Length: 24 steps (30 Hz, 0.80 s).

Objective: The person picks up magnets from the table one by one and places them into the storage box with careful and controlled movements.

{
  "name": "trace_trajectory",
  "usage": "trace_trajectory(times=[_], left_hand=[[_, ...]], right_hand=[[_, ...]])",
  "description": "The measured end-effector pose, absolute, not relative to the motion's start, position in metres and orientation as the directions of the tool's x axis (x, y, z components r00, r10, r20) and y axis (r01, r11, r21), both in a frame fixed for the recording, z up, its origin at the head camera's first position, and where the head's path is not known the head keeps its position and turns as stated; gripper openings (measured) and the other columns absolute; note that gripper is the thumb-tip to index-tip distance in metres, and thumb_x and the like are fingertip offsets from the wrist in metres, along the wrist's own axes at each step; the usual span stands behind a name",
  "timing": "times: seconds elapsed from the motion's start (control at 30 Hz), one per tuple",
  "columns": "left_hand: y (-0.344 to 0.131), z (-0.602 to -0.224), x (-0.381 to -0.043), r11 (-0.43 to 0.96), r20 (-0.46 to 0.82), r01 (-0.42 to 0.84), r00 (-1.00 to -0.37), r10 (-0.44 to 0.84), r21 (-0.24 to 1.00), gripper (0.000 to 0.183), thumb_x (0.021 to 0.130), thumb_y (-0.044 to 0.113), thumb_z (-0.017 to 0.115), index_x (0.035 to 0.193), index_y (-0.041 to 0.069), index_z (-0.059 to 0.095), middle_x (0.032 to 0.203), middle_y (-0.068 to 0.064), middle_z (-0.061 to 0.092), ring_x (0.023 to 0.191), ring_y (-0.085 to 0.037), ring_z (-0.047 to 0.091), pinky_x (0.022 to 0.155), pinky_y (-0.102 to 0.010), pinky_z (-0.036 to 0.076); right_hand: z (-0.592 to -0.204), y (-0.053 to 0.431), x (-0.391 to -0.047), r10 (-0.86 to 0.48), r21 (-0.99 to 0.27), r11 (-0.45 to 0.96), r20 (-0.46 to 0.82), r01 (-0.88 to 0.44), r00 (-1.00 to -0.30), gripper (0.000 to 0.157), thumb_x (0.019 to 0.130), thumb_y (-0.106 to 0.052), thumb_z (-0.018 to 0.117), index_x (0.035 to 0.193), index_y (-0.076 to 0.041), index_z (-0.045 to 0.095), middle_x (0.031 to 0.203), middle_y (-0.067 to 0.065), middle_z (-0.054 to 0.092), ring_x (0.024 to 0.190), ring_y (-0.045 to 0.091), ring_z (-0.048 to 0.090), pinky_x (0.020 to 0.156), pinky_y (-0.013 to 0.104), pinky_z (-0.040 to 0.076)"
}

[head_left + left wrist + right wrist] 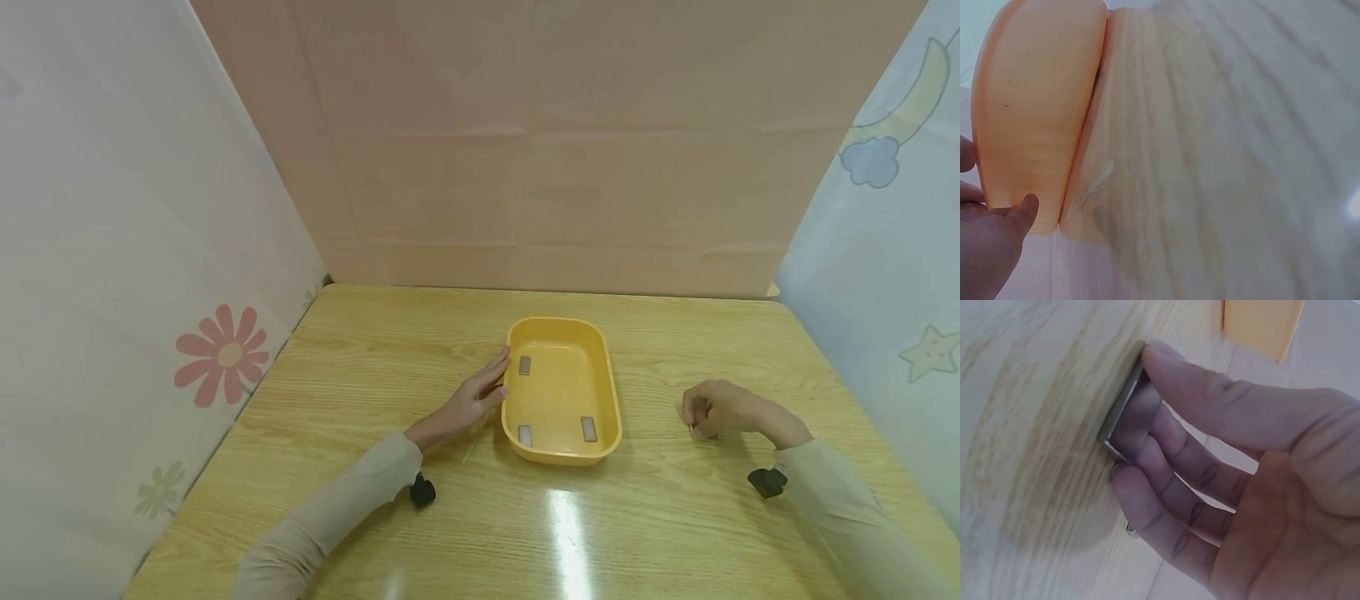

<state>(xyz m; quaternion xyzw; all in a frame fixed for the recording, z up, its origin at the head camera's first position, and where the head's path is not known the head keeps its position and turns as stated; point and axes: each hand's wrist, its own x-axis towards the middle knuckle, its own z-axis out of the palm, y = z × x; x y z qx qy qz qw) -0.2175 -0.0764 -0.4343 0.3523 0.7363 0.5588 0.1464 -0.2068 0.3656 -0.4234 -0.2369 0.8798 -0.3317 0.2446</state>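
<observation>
A yellow plastic tray (613, 392) with rounded corners sits on the table. Inside lie three small grey rectangular metal blocks, one at the left (525, 366), one at the near left (525, 436) and one at the near right (588, 429). My left hand (474, 398) rests against the tray's left side, fingers fairly straight; the left wrist view shows a fingertip on the outer wall (1041, 125). Right of the tray, my right hand (723, 407) pinches a similar shiny metal block (1135, 419) between thumb and fingers, close to the tabletop.
The wood-grain table (375, 350) meets a pinkish back panel (555, 167) and patterned side walls. A thin pale streak (474, 442) shows near the left hand; what it is, I cannot tell. A tiny shiny thing (1131, 530) peeks out behind a right finger.
</observation>
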Motion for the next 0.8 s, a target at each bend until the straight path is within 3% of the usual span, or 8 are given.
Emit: trace_trajectory(times=[0.8], left_hand=[[-0.0758,-0.4343,-0.2162,0.121,0.195,0.370,-0.707,0.680,0.921,0.054,0.105,-0.003,0.042,0.150,-0.014,0.015,0.161,-0.027,0.001,0.148,-0.036,0.004,0.117,-0.044,0.021]], right_hand=[[-0.4216,0.3630,-0.2045,-0.547,-0.662,0.703,-0.271,-0.259,-0.792,0.016,0.083,-0.001,0.077,0.082,-0.003,0.061,0.071,0.000,0.056,0.060,0.011,0.050,0.053,0.027,0.047]])
